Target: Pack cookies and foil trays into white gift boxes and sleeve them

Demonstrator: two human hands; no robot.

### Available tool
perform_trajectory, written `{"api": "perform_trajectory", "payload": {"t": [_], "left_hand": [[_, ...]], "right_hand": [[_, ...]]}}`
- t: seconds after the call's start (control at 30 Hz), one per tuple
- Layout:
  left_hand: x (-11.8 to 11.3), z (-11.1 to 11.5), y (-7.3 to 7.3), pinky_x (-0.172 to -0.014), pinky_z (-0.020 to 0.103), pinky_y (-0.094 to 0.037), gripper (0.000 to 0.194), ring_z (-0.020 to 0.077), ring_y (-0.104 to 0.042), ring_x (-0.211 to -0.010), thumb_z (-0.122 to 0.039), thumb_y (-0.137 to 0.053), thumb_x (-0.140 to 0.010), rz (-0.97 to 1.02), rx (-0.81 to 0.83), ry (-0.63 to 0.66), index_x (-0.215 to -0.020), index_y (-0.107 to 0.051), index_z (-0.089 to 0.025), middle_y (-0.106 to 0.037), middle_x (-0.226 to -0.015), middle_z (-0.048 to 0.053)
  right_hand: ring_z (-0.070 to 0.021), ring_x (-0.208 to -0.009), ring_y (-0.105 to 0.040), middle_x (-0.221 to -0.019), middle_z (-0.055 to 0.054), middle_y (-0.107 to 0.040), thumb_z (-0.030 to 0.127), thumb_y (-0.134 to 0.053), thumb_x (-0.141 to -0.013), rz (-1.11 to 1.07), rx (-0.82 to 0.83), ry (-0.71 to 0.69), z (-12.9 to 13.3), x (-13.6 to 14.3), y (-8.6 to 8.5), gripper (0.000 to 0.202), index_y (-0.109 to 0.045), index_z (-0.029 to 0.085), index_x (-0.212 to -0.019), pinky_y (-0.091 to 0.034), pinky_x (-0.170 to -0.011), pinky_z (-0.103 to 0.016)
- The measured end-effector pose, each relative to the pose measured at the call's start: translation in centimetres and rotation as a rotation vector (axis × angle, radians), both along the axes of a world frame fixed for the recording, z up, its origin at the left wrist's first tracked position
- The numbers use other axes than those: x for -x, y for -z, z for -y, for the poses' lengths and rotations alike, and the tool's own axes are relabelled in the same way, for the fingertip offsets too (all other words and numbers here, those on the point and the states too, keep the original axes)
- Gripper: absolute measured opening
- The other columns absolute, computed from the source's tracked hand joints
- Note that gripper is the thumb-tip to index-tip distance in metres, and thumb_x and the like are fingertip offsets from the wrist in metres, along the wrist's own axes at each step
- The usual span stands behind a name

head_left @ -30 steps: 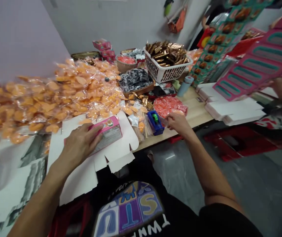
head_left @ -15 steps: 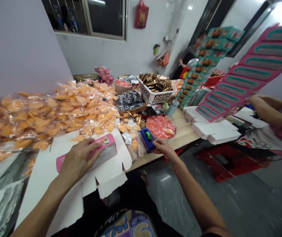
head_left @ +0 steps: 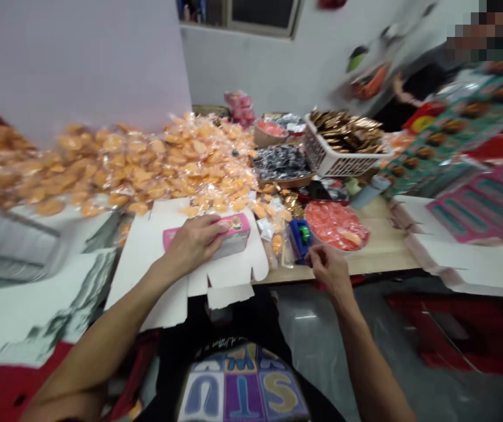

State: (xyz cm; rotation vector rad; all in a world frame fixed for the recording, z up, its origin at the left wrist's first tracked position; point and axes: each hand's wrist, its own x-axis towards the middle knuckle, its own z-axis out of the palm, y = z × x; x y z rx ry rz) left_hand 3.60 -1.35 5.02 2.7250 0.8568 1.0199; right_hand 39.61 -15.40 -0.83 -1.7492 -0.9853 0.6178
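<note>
My left hand [head_left: 195,241] lies on top of a pink carton [head_left: 234,234] and holds it down on a flat white unfolded cardboard box [head_left: 216,275] at the table's near edge. My right hand [head_left: 328,266] hovers at the table edge with its fingers pinched together, just right of a blue tape dispenser [head_left: 299,239] with a green core. I cannot tell whether anything is between the fingers. A bowl of red wrapped sweets [head_left: 336,224] sits just behind that hand.
A big heap of orange snack packets [head_left: 137,164] covers the table's left. Behind stand a tray of black packets [head_left: 281,163] and a white basket of gold packets [head_left: 343,143]. Flat white boxes [head_left: 462,258] and pink-green cartons [head_left: 484,202] lie right, near another person [head_left: 414,88].
The view has swung to the left. My right hand has drawn back a little from the tape dispenser toward the table edge. My left hand has stayed on the pink carton.
</note>
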Motion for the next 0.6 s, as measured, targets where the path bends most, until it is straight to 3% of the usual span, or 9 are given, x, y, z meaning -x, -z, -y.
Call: {"api": "perform_trajectory", "payload": {"t": [0.17, 0.27, 0.33, 0.47, 0.6], "left_hand": [[-0.5, 0.3, -0.1, -0.096, 0.043, -0.066, 0.019, 0.0269, -0.081, -0.110, -0.025, -0.066, -0.104, 0.028, 0.045, -0.024, -0.110, -0.084, -0.021, -0.083, -0.129, 0.012], [-0.7, 0.6, -0.1, -0.093, 0.039, -0.065, 0.011, 0.0246, -0.080, -0.106, -0.022, -0.068, -0.101, 0.035, 0.048, -0.030, -0.104, -0.079, -0.020, -0.083, -0.120, 0.010], [-0.8, 0.7, -0.1, -0.089, 0.038, -0.064, 0.007, 0.0237, -0.080, -0.100, -0.023, -0.069, -0.102, 0.048, 0.047, -0.029, -0.098, -0.074, -0.020, -0.082, -0.107, 0.008], [-0.9, 0.9, -0.1, -0.083, 0.035, -0.061, 0.010, 0.0210, -0.076, -0.087, -0.028, -0.069, -0.104, 0.065, 0.053, -0.054, -0.099, -0.066, -0.021, -0.077, -0.092, 0.004], [-0.5, 1.3, -0.5, -0.087, 0.037, -0.060, 0.017, 0.0238, -0.079, -0.102, -0.021, -0.062, -0.104, -0.017, 0.012, -0.020, -0.118, -0.071, -0.020, -0.081, -0.112, 0.009]], "right_hand": [[-0.0154, -0.056, -0.062, -0.066, 0.004, -0.069, 0.055, -0.078, -0.092, -0.191, -0.210, -0.399, -3.8, 10.2, -3.9, 0.040, -0.081, 0.022, -0.116, -0.057, -0.060, -0.031], [-0.0149, -0.056, -0.065, -0.069, 0.005, -0.074, 0.055, -0.079, -0.092, -0.329, -0.205, -0.526, -5.9, 14.6, -5.8, 0.074, -0.069, 0.021, -0.157, -0.059, -0.061, -0.031], [-0.0160, -0.058, -0.069, -0.072, 0.005, -0.076, 0.058, -0.080, -0.090, -0.405, -0.160, -0.535, -6.8, 16.1, -6.3, 0.095, -0.053, 0.019, -0.173, -0.061, -0.061, -0.031], [-0.0184, -0.058, -0.071, -0.069, 0.006, -0.075, 0.061, -0.081, -0.085, -0.441, -0.074, -0.463, -7.6, 17.1, -5.8, 0.116, -0.038, 0.013, -0.181, -0.060, -0.056, -0.031], [-0.0192, -0.056, -0.070, -0.067, 0.006, -0.074, 0.061, -0.080, -0.086, -0.441, -0.046, -0.423, -7.4, 17.4, -5.2, 0.113, -0.039, 0.013, -0.180, -0.060, -0.054, -0.031]]}}
